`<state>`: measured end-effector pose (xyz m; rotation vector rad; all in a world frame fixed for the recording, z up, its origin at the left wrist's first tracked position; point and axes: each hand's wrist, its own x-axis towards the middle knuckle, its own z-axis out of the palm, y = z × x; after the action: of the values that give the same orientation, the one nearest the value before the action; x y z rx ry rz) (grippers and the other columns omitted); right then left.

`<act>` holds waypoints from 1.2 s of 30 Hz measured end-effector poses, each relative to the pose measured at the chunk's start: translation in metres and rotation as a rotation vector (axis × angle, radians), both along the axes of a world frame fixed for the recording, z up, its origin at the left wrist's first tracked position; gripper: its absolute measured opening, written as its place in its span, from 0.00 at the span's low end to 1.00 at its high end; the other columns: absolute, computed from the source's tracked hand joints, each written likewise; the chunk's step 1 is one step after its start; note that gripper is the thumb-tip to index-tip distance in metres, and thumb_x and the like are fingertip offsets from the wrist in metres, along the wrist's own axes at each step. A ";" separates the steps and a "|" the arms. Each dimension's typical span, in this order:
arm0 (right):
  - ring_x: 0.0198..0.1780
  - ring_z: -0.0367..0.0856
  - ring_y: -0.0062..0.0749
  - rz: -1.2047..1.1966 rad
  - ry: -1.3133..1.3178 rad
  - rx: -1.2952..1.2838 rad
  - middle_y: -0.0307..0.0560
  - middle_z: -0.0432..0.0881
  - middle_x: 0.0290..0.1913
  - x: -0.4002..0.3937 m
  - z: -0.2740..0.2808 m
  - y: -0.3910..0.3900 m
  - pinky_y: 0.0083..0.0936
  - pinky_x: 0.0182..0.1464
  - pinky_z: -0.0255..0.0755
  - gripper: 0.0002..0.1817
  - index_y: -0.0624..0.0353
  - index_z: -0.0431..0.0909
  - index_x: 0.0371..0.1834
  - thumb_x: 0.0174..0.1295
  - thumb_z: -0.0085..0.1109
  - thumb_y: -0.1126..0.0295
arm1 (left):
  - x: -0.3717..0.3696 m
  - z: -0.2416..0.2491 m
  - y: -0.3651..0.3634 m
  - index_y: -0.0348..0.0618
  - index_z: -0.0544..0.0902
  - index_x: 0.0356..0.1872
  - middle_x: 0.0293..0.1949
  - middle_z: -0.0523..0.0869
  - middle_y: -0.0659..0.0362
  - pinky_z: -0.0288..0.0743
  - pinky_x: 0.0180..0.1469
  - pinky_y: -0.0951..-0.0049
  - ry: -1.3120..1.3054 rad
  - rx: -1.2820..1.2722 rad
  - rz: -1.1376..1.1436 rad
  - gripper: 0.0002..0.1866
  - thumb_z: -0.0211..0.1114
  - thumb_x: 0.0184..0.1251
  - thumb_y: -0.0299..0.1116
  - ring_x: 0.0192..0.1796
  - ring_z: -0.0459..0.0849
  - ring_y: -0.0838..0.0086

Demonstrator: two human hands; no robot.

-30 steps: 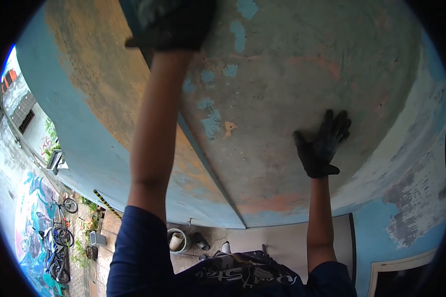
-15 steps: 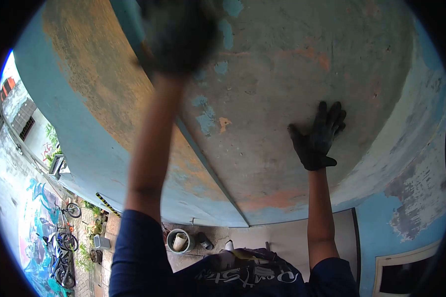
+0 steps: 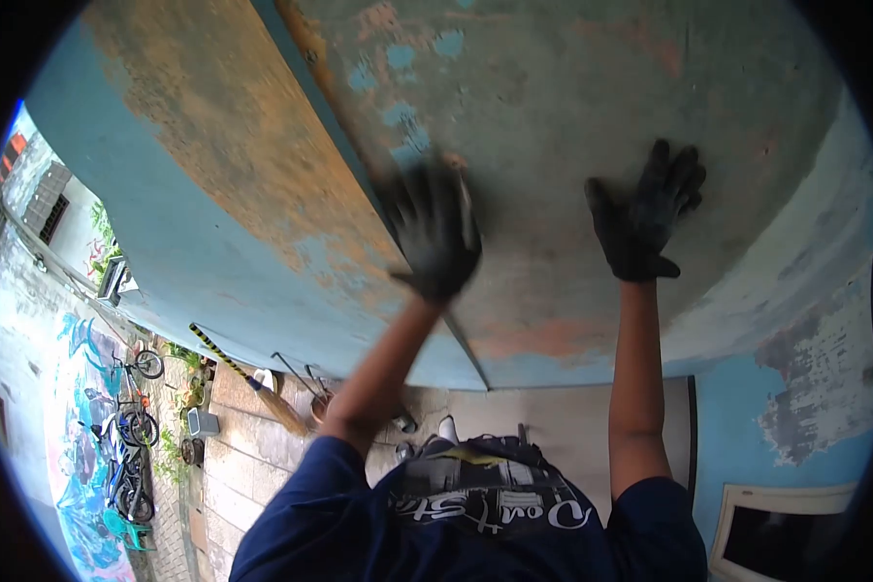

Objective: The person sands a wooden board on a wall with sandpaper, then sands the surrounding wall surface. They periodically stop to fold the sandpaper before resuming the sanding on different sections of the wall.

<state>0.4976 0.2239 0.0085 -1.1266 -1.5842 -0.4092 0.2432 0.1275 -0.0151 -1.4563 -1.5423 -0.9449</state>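
Note:
Both hands wear black gloves and are raised against a large worn wall (image 3: 553,213) with grey, bare and blue-painted patches. My right hand (image 3: 645,213) lies flat on the grey surface, fingers spread, holding nothing. Slightly smeared by motion, my left hand (image 3: 432,228) is at the wall beside a narrow raised strip (image 3: 325,97). A thin pale edge shows along its thumb side, seemingly something pressed under the hand, too blurred to name. Flaked blue paint (image 3: 403,126) lies just above this hand, and an ochre bare band (image 3: 252,126) runs left of the strip.
A broom (image 3: 262,388) with a yellow-and-black handle leans at the wall's foot. Below stand a blurred reddish container (image 3: 322,405) and footwear (image 3: 404,422). Motorbikes (image 3: 131,475) and potted plants (image 3: 192,451) are at the left. A framed opening (image 3: 786,533) is at lower right.
My left hand has swept down the wall from near the top, bending the elbow. My right hand stays flat on the wall. The view has shifted, bringing the broom into sight.

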 end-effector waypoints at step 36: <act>0.60 0.83 0.34 0.056 0.701 0.456 0.50 0.83 0.65 0.133 0.064 0.086 0.35 0.63 0.77 0.25 0.66 0.75 0.72 0.83 0.50 0.58 | -0.048 0.061 -0.077 0.42 0.54 0.86 0.85 0.47 0.34 0.40 0.84 0.38 -0.108 0.029 0.002 0.48 0.67 0.75 0.56 0.87 0.40 0.37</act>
<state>0.6302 0.3099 0.0722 -0.7492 -0.8451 -0.2729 0.1948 0.0501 0.0454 -1.4023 -1.6009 -1.0559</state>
